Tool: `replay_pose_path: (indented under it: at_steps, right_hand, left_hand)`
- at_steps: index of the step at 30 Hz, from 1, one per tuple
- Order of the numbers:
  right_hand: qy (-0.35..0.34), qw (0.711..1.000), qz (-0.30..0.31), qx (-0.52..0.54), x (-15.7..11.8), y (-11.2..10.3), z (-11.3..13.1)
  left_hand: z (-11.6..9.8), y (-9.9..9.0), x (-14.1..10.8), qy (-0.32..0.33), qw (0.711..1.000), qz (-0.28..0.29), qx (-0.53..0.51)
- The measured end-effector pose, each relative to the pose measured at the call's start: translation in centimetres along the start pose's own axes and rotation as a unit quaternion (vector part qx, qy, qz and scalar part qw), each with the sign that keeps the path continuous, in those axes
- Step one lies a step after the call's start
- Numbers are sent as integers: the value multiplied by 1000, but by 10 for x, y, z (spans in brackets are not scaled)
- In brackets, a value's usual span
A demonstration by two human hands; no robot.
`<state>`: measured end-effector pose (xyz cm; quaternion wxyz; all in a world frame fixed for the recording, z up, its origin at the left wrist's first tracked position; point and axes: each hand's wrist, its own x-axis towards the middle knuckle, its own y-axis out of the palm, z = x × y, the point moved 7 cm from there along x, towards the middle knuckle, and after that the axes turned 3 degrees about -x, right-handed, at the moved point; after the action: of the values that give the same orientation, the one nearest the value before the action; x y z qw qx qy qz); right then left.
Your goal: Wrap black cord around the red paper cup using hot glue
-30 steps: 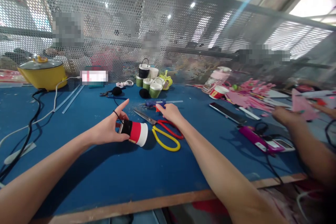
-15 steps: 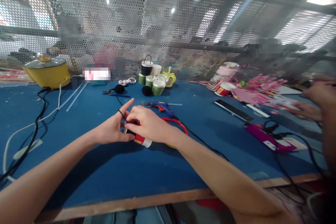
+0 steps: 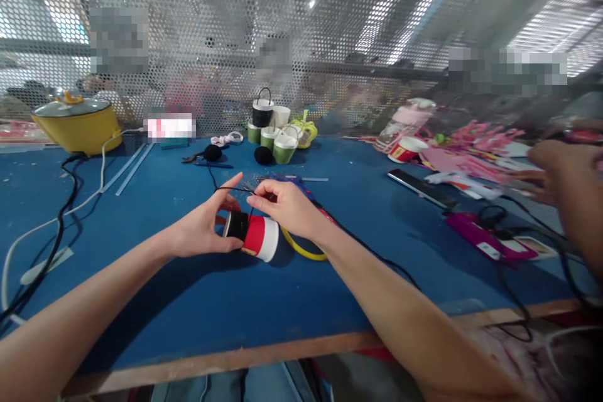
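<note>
My left hand grips a paper cup lying on its side, thumb below and fingers behind its bottom end. The cup is red and white, with a band of black yarn wound around the bottom part. My right hand pinches the black yarn strand just above the cup. That strand passes over my raised left index finger and runs back towards a black yarn ball. Behind my right hand lies a blue glue gun, partly hidden. A yellow loop shows under my right wrist.
Several small wrapped cups and another black ball stand at the back. Pliers lie left of them. A yellow pot sits far left. On the right are a phone, a purple power strip and another person's hand.
My right hand has drawn back to the right and up from the cup, pulling the yarn strand taut. More of the cup shows. On the right, a white glue gun now lies beside the phone.
</note>
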<state>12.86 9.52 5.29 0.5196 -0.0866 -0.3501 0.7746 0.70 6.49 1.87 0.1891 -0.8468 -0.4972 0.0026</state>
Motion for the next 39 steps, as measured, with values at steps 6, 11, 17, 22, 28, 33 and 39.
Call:
replay_pose_path:
  at_steps: [6,11,17,22,28,33,39]
  right_hand:
    - [26,999,22,9,-1,5,-5]
    - [42,999,34,-9,-3,10,-9]
    - [41,995,62,-64,-6,16,-11]
    - [33,994,67,-78,-11,17,-6]
    - [27,994,35,-104,-12,17,-3]
    - [30,995,17,-97,-14,18,-4]
    - [64,994,32,-79,-14,20,-10]
  left_hand:
    - [-6,3,-2,33,999,9,29]
    - [-13,5,-3,59,997,11,56]
    - [-21,7,-3,83,991,26,106]
    - [-19,7,-3,82,990,37,110]
    - [-8,3,-1,34,999,31,6]
    - [-6,2,0,34,998,42,-11]
    - [-9,0,-2,14,998,53,27]
